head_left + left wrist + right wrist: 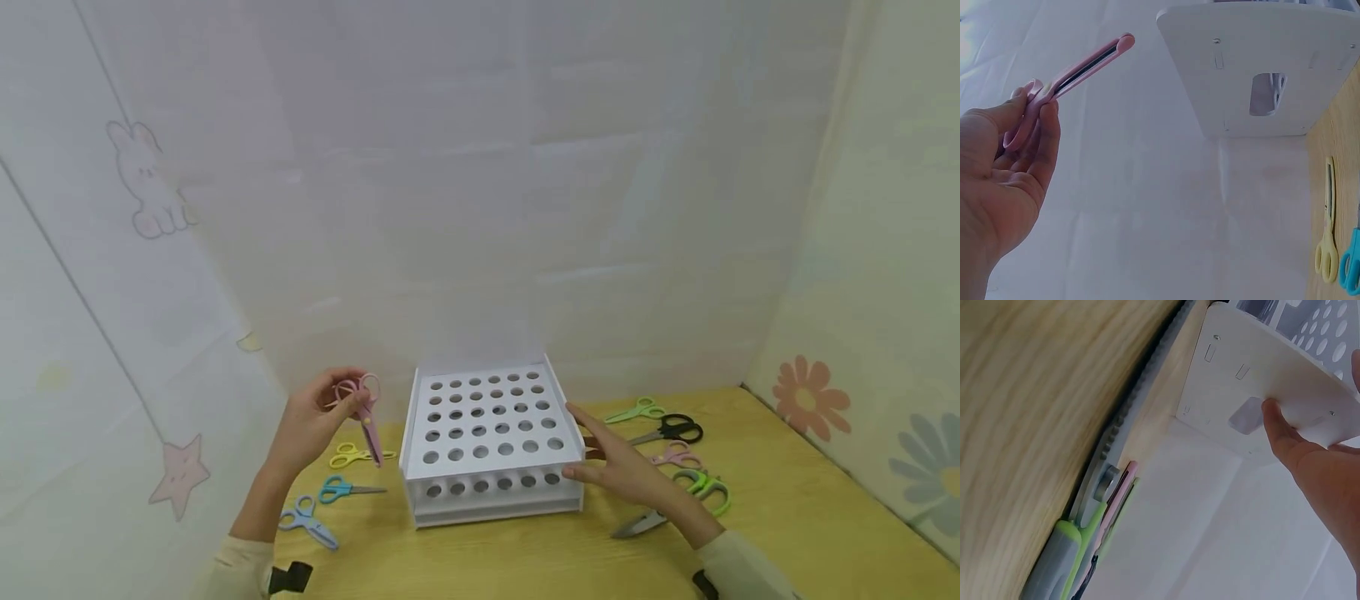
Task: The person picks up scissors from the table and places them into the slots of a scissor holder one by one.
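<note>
My left hand (303,427) holds a pair of pink scissors (367,421) by the handles, raised left of a white rack (497,507). In the left wrist view the pink scissors (1043,97) are pinched between thumb and fingers, their rounded tip slanting up to the right. The rack has rows of round holes in its sloped top and more along the front. My right hand (628,473) rests at its right side, fingers extended. The right wrist view has a fingertip of this hand (1316,469) touching the side panel (1222,381) beside its cutout.
Left of the rack lie yellow scissors (345,455), teal scissors (335,489) and light-blue scissors (309,523). On the right are light-green scissors (643,408), black-handled scissors (678,428), pink-handled scissors (678,455) and large green-and-grey scissors (718,496). White sheeting (480,208) rises behind the wooden table (540,558).
</note>
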